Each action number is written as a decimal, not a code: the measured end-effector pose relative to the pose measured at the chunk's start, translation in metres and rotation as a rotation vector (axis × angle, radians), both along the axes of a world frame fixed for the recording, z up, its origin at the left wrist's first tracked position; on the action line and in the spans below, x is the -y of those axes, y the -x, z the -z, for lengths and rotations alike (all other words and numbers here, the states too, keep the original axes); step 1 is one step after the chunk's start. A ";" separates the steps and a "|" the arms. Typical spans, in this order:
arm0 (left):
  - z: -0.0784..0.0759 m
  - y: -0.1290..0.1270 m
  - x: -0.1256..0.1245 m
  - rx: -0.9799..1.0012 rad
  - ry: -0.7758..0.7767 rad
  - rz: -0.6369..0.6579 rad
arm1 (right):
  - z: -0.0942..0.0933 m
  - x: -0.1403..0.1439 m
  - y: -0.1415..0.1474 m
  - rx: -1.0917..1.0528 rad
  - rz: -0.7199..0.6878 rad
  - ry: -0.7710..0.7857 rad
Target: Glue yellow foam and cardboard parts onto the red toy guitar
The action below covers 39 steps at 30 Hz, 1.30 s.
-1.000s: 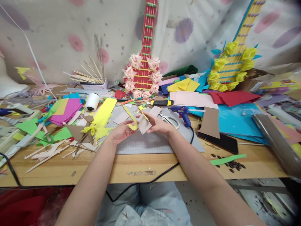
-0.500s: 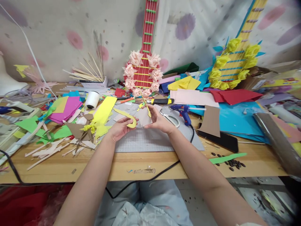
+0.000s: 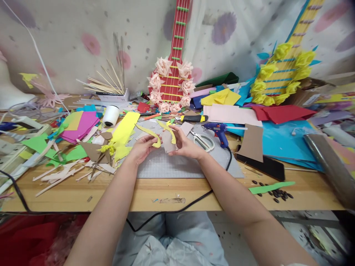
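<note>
While both hands hover close together above the grey cutting mat point(image 3: 177, 166), the left hand point(image 3: 142, 147) pinches the near end of a curved yellow paper strip point(image 3: 148, 133), whose long axis runs up and to the left, away from the fingers. The right hand point(image 3: 185, 145) grips a small tan cardboard piece point(image 3: 168, 143) between thumb and fingers, with a second yellow strip point(image 3: 169, 130) lying along its upper edge, slanting up-left toward the first. The two held pieces sit just beside each other, the cardboard to the right of the left-hand strip, nearly touching at the fingertips. Both sets of fingers are closed on what they hold. Just right of the right hand lie scissors point(image 3: 203, 140) and a blue glue gun point(image 3: 219, 131) on the table point(image 3: 83, 192); a yellow paper sheet point(image 3: 123, 127) lies left of the left hand.
</note>
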<state>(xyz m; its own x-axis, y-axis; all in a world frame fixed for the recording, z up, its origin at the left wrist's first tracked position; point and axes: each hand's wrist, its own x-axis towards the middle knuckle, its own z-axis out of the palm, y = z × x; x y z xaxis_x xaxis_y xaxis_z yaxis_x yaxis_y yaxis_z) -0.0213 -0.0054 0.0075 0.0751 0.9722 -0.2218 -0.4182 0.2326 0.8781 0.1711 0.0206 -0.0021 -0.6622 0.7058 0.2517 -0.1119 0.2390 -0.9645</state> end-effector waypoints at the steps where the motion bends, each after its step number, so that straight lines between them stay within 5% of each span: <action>1: 0.001 0.000 0.000 -0.002 0.001 -0.002 | 0.001 0.000 0.000 0.002 0.003 0.002; 39: 0.004 -0.001 -0.001 -0.077 -0.012 0.034 | 0.011 -0.003 0.001 -0.003 -0.034 -0.055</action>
<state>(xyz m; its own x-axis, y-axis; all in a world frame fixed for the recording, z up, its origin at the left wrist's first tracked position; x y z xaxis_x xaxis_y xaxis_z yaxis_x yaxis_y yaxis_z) -0.0205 -0.0043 0.0036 0.0911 0.9721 -0.2161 -0.3411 0.2343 0.9103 0.1697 0.0236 -0.0132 -0.6850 0.6678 0.2913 -0.1233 0.2877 -0.9497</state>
